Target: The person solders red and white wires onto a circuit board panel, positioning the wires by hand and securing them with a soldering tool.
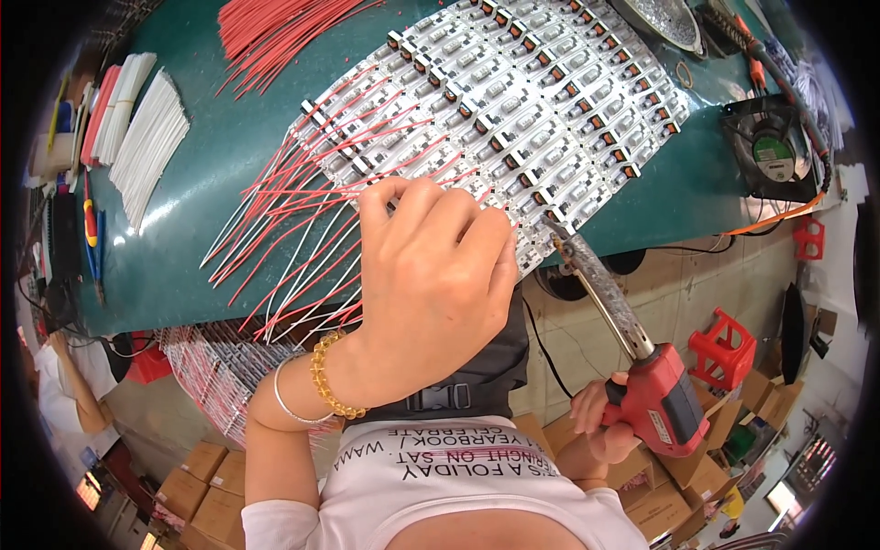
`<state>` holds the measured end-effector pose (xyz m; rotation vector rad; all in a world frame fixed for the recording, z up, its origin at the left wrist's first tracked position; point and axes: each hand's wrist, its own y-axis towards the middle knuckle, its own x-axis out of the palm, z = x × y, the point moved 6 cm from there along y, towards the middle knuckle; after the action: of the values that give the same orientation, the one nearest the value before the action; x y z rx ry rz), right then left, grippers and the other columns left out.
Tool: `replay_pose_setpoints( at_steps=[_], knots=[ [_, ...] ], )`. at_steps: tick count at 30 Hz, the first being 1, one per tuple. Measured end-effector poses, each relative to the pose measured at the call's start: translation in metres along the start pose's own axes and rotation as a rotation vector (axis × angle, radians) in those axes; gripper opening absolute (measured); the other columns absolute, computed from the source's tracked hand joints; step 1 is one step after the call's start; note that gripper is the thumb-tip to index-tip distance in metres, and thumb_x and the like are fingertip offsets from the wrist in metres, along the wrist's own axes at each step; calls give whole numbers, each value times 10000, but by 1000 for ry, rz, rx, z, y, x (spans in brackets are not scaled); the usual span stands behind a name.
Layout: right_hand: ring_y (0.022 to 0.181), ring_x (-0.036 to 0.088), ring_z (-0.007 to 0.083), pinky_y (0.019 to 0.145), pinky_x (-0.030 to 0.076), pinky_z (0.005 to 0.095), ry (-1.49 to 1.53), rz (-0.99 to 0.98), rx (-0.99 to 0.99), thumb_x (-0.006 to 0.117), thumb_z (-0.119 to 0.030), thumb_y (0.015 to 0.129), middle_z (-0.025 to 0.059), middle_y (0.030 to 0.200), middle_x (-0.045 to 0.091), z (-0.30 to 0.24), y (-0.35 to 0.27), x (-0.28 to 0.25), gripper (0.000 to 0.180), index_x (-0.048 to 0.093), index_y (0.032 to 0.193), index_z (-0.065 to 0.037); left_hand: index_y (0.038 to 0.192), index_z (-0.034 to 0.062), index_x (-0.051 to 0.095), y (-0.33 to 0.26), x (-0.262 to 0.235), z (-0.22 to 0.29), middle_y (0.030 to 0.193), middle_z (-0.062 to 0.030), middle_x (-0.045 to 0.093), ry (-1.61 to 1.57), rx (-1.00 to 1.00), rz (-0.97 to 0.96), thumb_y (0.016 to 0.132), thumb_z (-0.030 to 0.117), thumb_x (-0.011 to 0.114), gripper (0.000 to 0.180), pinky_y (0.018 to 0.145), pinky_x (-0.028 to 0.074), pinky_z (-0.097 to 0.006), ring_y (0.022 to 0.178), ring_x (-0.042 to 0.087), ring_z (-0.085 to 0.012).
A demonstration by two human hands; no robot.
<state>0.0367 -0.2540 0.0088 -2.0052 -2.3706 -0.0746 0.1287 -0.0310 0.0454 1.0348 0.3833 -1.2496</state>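
Observation:
A large panel of small white circuit boards (pixel 541 119) lies on the green table (pixel 215 147). Red wires (pixel 275 183) and white wires (pixel 291 291) run from its left part and hang toward the near table edge. Over the panel's near edge, my left hand (pixel 435 275) is closed with curled fingers; red wires pass beneath it, and its fingertips' hold is hidden. My right hand (pixel 600 423), lower down beyond the table edge, grips the red and black handle of a soldering gun (pixel 662 399). The gun slants up and left, its tip at the panel's near-right edge.
Loose red wires (pixel 275 32) lie at the back, white ones (pixel 151 137) at the left by a screwdriver (pixel 90 220). A metal dish (pixel 665 20) and a fan (pixel 775 151) sit at right. Below are a wired panel (pixel 220 371), red stool (pixel 720 348) and cardboard boxes (pixel 206 500).

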Motion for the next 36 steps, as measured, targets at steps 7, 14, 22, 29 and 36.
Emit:
replay_pose_setpoints(
  at_steps=[7, 14, 22, 29, 36],
  knots=[
    [402, 436, 116, 439, 402, 265, 44, 249, -303, 567, -506, 873, -5, 494, 443, -2, 19, -21, 726, 360, 1282, 58, 667, 61, 523, 1, -6, 1, 667, -54, 467, 7, -10, 5, 702, 38, 651, 135, 766, 361, -402, 695, 476, -233],
    [385, 411, 92, 382, 304, 241, -397, 506, -264, 626, -136, 865, 7, 544, 482, -53, 171, -36, 184, 550, 918, 23, 706, 65, 542, -6, -9, -4, 685, -63, 495, -27, -7, 11, 714, 70, 672, 130, 769, 369, -402, 708, 481, -241],
    [364, 382, 85, 347, 304, 226, -191, 425, -357, 558, -164, 933, 6, 500, 415, -67, 159, -40, 225, 505, 1024, 34, 792, 60, 585, 51, -79, -78, 800, -85, 559, 442, 58, 199, 724, 176, 656, 152, 755, 382, -399, 817, 522, -253],
    [360, 367, 111, 397, 351, 249, -74, 169, -500, 610, -308, 898, 13, 497, 400, -32, 70, -14, 600, 371, 1291, 77, 804, 18, 602, 114, -31, -151, 823, -158, 600, 673, 98, -85, 724, 96, 575, 115, 758, 428, -428, 846, 565, -311],
    [386, 382, 119, 409, 381, 260, 91, 210, -298, 594, -297, 898, 29, 513, 401, -16, 48, -21, 615, 348, 1293, 105, 753, 1, 647, 133, -51, -163, 769, -203, 650, 539, -52, -253, 705, 46, 558, 110, 719, 481, -438, 780, 638, -353]
  ],
)
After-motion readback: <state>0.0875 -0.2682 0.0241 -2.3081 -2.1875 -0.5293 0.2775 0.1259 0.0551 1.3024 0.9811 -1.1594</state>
